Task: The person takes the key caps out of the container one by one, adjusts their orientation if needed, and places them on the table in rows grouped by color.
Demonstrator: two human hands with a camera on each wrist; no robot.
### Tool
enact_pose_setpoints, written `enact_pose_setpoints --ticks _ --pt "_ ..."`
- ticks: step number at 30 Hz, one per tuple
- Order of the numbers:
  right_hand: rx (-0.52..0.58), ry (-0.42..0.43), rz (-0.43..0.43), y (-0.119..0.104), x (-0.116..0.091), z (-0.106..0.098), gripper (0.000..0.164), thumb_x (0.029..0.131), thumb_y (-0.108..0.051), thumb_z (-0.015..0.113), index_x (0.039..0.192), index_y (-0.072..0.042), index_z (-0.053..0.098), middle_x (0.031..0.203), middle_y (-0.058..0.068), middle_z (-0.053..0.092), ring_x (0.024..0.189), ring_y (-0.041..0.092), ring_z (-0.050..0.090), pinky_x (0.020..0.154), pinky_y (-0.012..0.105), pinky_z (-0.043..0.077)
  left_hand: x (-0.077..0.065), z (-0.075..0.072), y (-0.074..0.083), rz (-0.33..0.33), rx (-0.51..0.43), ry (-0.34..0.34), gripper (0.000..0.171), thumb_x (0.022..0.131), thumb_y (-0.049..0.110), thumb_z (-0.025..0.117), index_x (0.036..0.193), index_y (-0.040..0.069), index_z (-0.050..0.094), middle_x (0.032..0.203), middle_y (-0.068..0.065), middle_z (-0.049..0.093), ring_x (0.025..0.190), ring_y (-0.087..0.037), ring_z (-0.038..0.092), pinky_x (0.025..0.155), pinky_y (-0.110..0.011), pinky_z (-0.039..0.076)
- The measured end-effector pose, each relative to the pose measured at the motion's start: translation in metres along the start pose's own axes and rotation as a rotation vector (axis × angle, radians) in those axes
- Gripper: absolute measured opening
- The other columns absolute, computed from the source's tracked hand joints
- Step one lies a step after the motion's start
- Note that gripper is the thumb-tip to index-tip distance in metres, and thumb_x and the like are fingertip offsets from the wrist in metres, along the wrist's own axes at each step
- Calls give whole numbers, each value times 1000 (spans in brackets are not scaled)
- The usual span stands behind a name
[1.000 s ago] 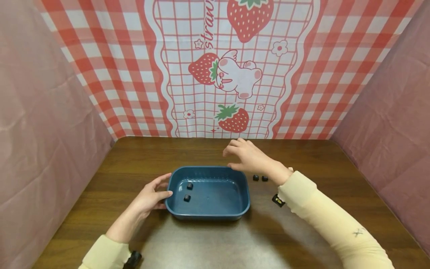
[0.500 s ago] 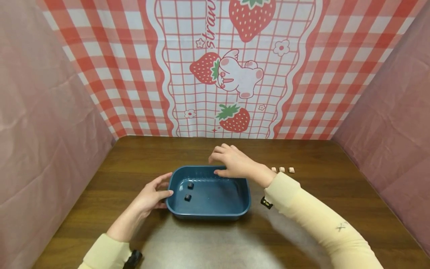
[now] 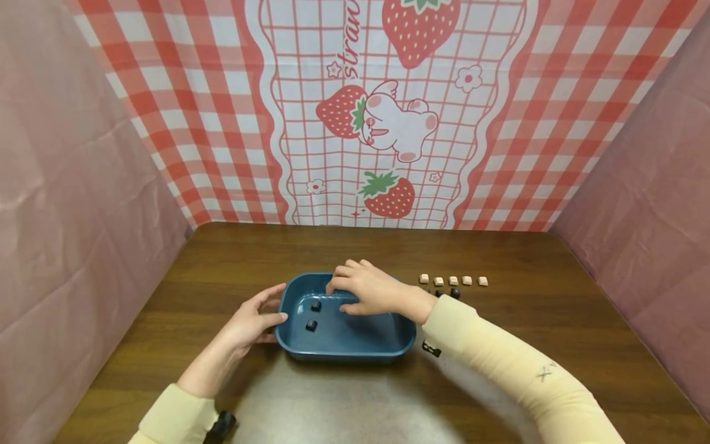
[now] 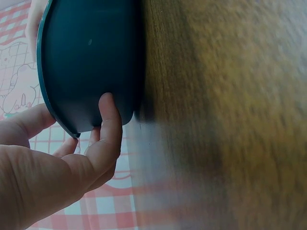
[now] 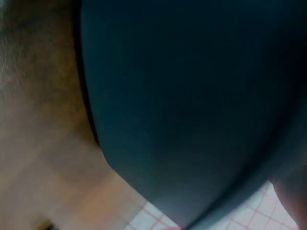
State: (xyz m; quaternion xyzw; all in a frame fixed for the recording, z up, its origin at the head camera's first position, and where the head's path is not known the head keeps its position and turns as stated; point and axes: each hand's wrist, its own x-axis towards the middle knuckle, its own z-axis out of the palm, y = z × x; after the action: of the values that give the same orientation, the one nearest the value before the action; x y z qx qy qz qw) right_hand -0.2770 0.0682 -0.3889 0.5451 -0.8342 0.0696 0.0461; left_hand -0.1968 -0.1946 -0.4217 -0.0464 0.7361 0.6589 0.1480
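Observation:
My left hand grips the left end of a blue plastic tub, thumb at the rim and other fingers against the outer wall. The left wrist view shows these fingers on the tub's wall. Over the tub's interior hovers my right hand, its fingers bent and the thumb set below them. Whether anything sits between its fingertips is hidden. Two black keycaps, a rear one and a front one, lie inside the tub at the left. The right wrist view shows mostly the tub's outer wall, blurred.
Right of the tub, several cream keycaps form a row on the wooden table. In front of them are black keycaps, partly hidden by the right wrist. A strawberry-print cloth hangs behind; pink curtains flank the table.
My right hand has moved left and toward the front, from the tub's back right corner to above its interior. This uncovers the cream keycaps. The left hand keeps its hold on the tub.

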Motion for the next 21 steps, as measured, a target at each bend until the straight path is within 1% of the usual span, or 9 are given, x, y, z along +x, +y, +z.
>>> enact_pose_setpoints --ticks 5,11,16,21 --pt "26 -48 -21 -3 3 12 42 85 -33 70 124 -25 57 118 -4 55 103 14 47 81 33 41 -2 0 1 16 0 -19 60 91 -1 55 145 12 34 135 -27 41 100 -32 58 72 -47 56" --pt "33 -91 -54 -6 5 23 49 87 -36 67 132 -27 53 117 -3 55 105 14 47 81 33 42 -1 1 2 -1 0 -13 59 91 0 55 145 14 36 136 -26 41 102 -34 58 74 -48 55" --pt "-11 -131 -78 -8 7 33 52 87 -39 65 136 -30 49 118 -4 54 104 14 47 79 31 41 -1 1 2 -2 3 -11 59 91 0 56 145 15 36 136 -26 42 102 -34 59 74 -48 55" --pt "-69 -170 -104 -11 8 41 57 88 -42 63 140 -32 43 119 -4 52 96 12 45 72 26 36 -2 0 1 21 -9 -28 60 91 -1 55 145 12 34 135 -27 41 100 -32 59 73 -48 55"
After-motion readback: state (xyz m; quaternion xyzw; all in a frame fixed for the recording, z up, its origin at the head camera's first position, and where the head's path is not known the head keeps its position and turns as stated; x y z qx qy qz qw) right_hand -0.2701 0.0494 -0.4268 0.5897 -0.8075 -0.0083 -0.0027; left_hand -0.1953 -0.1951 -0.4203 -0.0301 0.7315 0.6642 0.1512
